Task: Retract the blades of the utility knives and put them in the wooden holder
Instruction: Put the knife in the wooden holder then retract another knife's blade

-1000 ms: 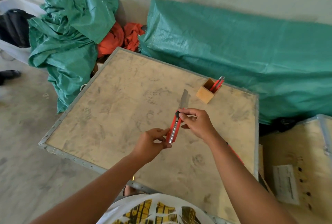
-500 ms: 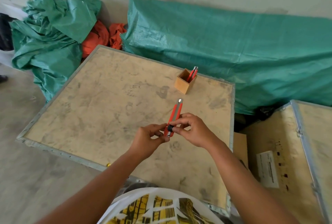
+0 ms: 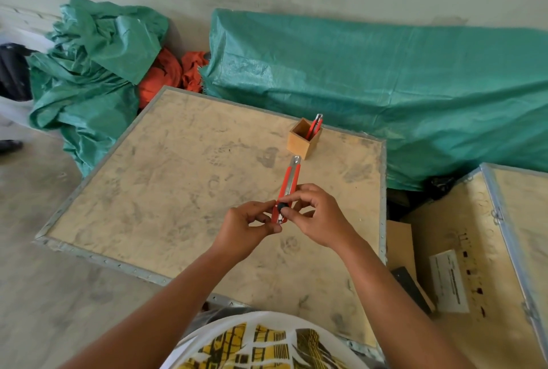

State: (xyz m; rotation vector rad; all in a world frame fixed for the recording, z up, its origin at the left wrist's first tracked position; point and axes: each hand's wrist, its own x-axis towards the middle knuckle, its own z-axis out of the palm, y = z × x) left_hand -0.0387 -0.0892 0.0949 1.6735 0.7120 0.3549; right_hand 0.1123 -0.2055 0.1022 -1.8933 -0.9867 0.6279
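I hold a red utility knife (image 3: 290, 179) above the plywood crate top (image 3: 166, 191), its tip pointing away towards the holder. My left hand (image 3: 246, 228) pinches the knife's near end. My right hand (image 3: 314, 216) grips it at the black slider knob. No blade shows beyond the metal tip. A small wooden holder (image 3: 303, 140) stands near the crate's far right corner, with another red utility knife (image 3: 315, 126) upright inside it.
A green tarp-covered bundle (image 3: 385, 87) lies behind the crate, with a crumpled green tarp (image 3: 89, 72) and orange cloth (image 3: 169, 75) at the far left. A second plywood crate (image 3: 486, 250) with a white label stands to the right.
The long exposed blade has gone back into the knife body. My right thumb and the black slider have moved from the far end down towards the near end.
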